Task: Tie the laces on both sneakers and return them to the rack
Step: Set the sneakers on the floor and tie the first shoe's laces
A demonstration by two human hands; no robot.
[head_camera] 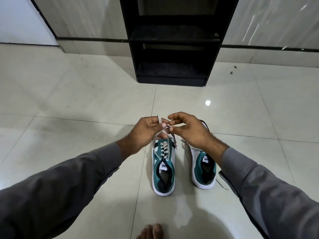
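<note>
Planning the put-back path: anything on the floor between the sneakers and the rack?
Head view: bare tile floor between the two sneakers and the black rack; only both hands holding the laces overlap that stretch.

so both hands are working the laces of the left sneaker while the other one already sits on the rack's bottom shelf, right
Not quite. The head view shows the other sneaker on the floor tiles beside the left sneaker, not on the rack. The rest holds: the left hand and right hand are both on that sneaker's laces.
</note>
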